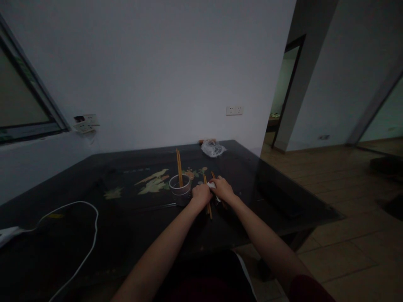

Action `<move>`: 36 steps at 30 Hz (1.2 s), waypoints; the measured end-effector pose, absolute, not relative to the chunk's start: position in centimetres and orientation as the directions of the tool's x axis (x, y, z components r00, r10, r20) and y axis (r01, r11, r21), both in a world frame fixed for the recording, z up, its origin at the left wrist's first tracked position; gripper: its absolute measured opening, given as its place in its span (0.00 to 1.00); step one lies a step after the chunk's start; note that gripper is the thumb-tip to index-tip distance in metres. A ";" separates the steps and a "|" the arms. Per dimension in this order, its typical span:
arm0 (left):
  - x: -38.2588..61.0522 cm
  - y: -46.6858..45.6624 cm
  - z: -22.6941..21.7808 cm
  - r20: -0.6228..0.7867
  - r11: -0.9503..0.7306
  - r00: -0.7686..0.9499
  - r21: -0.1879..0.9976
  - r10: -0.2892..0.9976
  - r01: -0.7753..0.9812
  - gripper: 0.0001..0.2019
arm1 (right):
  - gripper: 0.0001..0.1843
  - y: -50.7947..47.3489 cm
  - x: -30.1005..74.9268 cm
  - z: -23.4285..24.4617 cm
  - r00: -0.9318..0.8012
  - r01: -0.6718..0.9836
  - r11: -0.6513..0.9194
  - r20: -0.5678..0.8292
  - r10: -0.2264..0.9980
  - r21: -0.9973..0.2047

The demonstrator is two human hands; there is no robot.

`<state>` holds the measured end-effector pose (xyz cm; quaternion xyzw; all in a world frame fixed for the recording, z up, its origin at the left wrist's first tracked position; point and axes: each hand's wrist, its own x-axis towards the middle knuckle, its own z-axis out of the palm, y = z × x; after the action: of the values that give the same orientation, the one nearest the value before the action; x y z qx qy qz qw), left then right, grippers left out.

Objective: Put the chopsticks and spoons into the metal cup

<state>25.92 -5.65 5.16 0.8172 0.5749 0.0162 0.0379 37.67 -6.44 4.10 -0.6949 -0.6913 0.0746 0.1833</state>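
Note:
My left hand (201, 195) is closed around a few wooden chopsticks (209, 210) low over the dark table, their ends showing above and below the fingers. Close beside it, my right hand (223, 188) pinches a small white tissue (211, 185) against the sticks. Another chopstick (213, 174) sticks out past the right hand; whether the fingers hold it or it lies on the table I cannot tell. Just left of my hands stands a clear round container (180, 190) with a pale rim. A pair of chopsticks (179, 164) stands upright in it.
A crumpled clear plastic bag (212, 148) lies at the table's back edge by the wall. On the left, a white cable (96, 222) curves across the glossy dark table (132, 235) from a white plug or power strip (9, 235). A dark flat object (280, 199) lies on the right.

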 end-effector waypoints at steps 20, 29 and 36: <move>25.9 -5.5 4.7 0.037 -0.332 0.330 0.129 0.943 0.934 0.19 | 0.17 -6.4 37.8 4.0 0.044 0.928 0.015 0.151 0.988 -0.373; 25.6 -5.9 5.2 0.056 -0.348 0.343 0.170 0.938 0.922 0.20 | 0.16 -6.3 37.9 4.1 0.052 0.931 0.011 0.162 0.985 -0.364; 25.5 -5.7 5.1 0.075 -0.362 0.354 0.231 0.932 0.903 0.20 | 0.15 -6.3 38.0 4.3 0.053 0.940 0.001 0.148 0.988 -0.342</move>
<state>25.52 -5.69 5.06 0.8194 0.5601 0.0968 0.0747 38.01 -6.28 4.30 -0.7036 -0.6848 0.0674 0.1773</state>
